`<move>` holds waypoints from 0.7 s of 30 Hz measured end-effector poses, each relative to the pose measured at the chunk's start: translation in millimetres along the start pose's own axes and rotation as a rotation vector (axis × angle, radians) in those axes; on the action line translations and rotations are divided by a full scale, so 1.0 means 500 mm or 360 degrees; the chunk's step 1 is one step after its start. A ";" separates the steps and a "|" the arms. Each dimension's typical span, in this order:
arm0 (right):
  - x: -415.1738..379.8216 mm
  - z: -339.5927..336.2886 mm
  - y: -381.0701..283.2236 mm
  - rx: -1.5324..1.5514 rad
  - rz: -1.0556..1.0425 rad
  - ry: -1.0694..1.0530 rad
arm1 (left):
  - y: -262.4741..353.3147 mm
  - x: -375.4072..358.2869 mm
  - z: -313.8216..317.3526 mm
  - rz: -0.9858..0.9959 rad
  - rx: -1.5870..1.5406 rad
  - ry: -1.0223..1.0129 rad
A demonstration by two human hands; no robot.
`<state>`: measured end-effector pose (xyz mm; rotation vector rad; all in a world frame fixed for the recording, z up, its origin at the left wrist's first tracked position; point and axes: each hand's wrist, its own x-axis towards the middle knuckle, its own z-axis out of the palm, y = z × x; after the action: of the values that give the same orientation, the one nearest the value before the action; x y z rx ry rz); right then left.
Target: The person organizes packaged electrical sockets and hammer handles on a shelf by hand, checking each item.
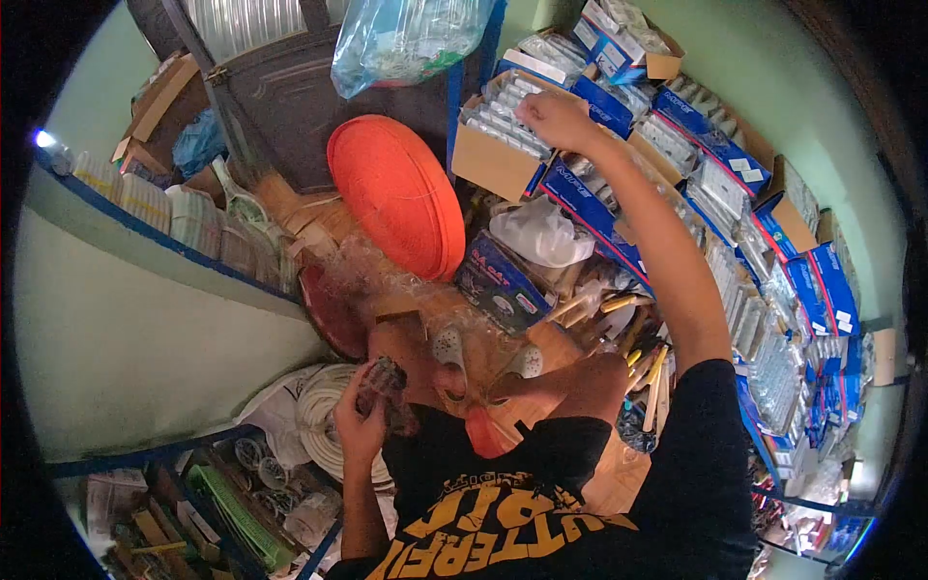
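Note:
My left hand (358,425), low in front of my shirt, is closed around a dark item in clear plastic (385,385); its kind does not show. My right arm stretches up to the shelf. There my right hand (561,121) has its fingers curled together at a row of clear-wrapped packets (507,116). These stand on edge in an open cardboard box (495,162). I cannot tell what is between the right fingertips.
A big orange-red roll of webbing (396,198) stands by the dark door. Blue boxes (590,208) of wrapped goods fill the shelves at right. Below them are a white plastic bag (541,232), a dark carton (503,280) and wooden-handled tools (655,387). Cable coils (324,416) lie left.

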<state>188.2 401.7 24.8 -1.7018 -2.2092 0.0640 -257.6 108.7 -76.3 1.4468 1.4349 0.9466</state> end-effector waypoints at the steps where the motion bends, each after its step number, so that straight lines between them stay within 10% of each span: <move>1: -0.006 -0.004 -0.004 -0.0001 0.0008 -0.0002 | -0.004 0.002 0.001 0.0065 -0.0002 0.0031; 21: -0.036 -0.015 0.005 0.0255 -0.0011 -0.0403 | 0.031 0.005 0.009 -0.0085 0.0066 -0.0010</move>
<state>196.5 384.1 26.7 -1.6759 -2.3144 0.4659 -247.9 111.4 -63.2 1.4333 1.4887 0.8832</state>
